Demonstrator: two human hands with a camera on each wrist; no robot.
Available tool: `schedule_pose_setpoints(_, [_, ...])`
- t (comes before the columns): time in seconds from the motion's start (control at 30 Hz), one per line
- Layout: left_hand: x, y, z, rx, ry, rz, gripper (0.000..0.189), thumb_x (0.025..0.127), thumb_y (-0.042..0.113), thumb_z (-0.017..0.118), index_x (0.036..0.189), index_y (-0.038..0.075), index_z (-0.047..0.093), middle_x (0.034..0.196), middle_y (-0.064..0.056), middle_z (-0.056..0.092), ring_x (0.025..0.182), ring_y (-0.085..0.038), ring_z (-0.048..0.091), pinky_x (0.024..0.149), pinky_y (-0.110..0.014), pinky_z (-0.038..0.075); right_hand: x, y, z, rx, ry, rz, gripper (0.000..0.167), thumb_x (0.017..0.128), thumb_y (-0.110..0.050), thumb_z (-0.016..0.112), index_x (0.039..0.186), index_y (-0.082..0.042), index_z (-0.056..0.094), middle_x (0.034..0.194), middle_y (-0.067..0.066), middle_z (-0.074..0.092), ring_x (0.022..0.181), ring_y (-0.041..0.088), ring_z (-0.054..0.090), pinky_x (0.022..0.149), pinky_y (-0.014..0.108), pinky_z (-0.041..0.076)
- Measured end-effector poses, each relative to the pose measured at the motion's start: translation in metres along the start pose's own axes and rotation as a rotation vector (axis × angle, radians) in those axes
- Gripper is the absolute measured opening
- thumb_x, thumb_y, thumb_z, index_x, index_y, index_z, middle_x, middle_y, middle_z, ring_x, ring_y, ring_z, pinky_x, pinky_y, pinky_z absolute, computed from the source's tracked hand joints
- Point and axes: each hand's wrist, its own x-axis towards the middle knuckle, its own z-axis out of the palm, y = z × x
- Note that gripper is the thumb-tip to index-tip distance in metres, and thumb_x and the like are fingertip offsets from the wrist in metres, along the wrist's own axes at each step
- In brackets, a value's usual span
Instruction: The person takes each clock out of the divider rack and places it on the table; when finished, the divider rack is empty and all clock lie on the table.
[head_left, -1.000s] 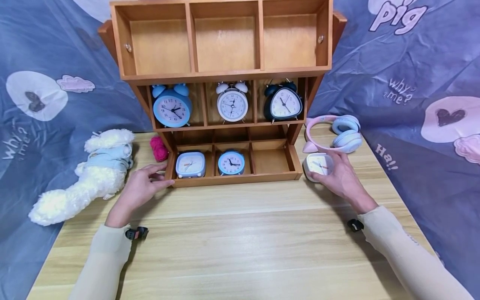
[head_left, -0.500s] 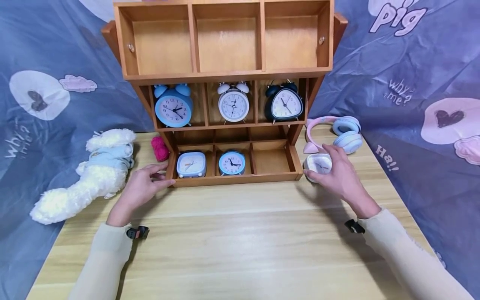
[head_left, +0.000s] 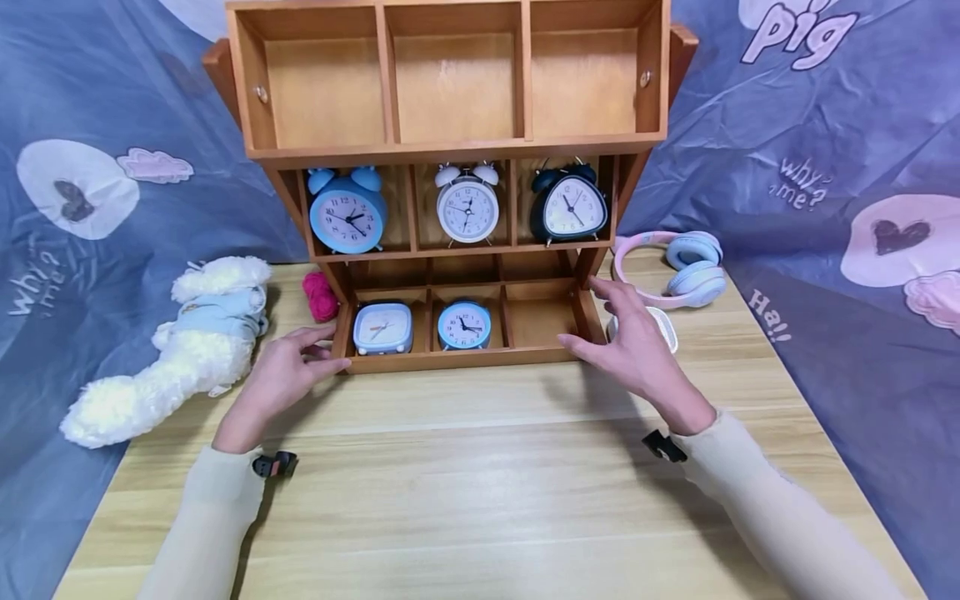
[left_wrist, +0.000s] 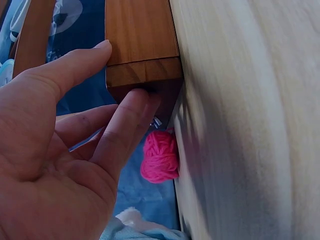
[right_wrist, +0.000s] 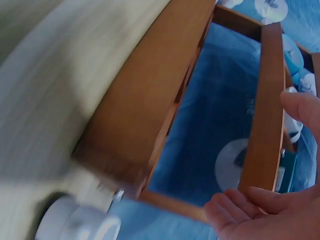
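I see R hand (head_left: 637, 354) has just left the white clock (head_left: 665, 327) beside the shelf (head_left: 450, 359), spread w/ nothing held by its R end; L hand (head_left: 288, 372) pinches opp. corner, so work's prob. shifted to shelf.

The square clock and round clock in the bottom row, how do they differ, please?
The square clock has rounded corners; the round clock is circular. The square clock is paler, the round clock brighter blue. The square clock sits on the left, the round clock in the middle. Both are blue with pale faces.
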Motion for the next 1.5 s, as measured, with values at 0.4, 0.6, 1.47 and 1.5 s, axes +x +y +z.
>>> schedule_pose_setpoints(0.4, [0.001, -0.001, -0.001, -0.007, -0.005, -0.014, 0.072, 0.1, 0.035, 0.088, 0.159, 0.004, 0.061, 0.155, -0.026, 0.066, 0.117, -0.037, 0.081, 0.094, -0.047, 0.065, 0.031, -0.023, 0.051, 0.073, -0.09, 0.001, 0.096, 0.09, -0.043, 0.093, 0.166, -0.005, 0.048, 0.158, 0.019, 0.058, 0.143, 0.045, 0.059, 0.12, 0.061, 0.049])
schedule_pose_setpoints(0.6, [0.0, 0.0, -0.002, -0.008, 0.003, -0.015, 0.072, 0.1, 0.036, 0.088, 0.159, 0.003, 0.061, 0.156, -0.026, 0.066, 0.118, -0.038, 0.08, 0.098, -0.057, 0.065, 0.037, -0.035, 0.077, 0.102, -0.133, 0.04, 0.095, 0.088, -0.043, 0.094, 0.164, -0.004, 0.052, 0.153, 0.018, 0.061, 0.14, 0.042, 0.063, 0.115, 0.059, 0.054])
schedule_pose_setpoints(1.47, [0.001, -0.002, -0.001, -0.015, 0.004, -0.021, 0.07, 0.101, 0.034, 0.087, 0.158, 0.001, 0.062, 0.151, -0.027, 0.069, 0.119, -0.039, 0.079, 0.096, -0.053, 0.066, 0.056, -0.074, 0.152, -0.041, -0.101, 0.045, 0.103, 0.087, -0.046, 0.096, 0.16, 0.009, 0.049, 0.155, 0.03, 0.05, 0.134, 0.041, 0.059, 0.116, 0.053, 0.057])
schedule_pose_setpoints(1.5, [0.001, -0.001, -0.001, -0.014, 0.004, -0.02, 0.07, 0.101, 0.034, 0.087, 0.157, 0.001, 0.062, 0.151, -0.027, 0.069, 0.119, -0.039, 0.079, 0.096, -0.052, 0.066, 0.053, -0.084, 0.149, -0.056, -0.11, 0.058, 0.101, 0.087, -0.04, 0.096, 0.159, 0.011, 0.048, 0.156, 0.032, 0.048, 0.136, 0.044, 0.058, 0.118, 0.056, 0.056])
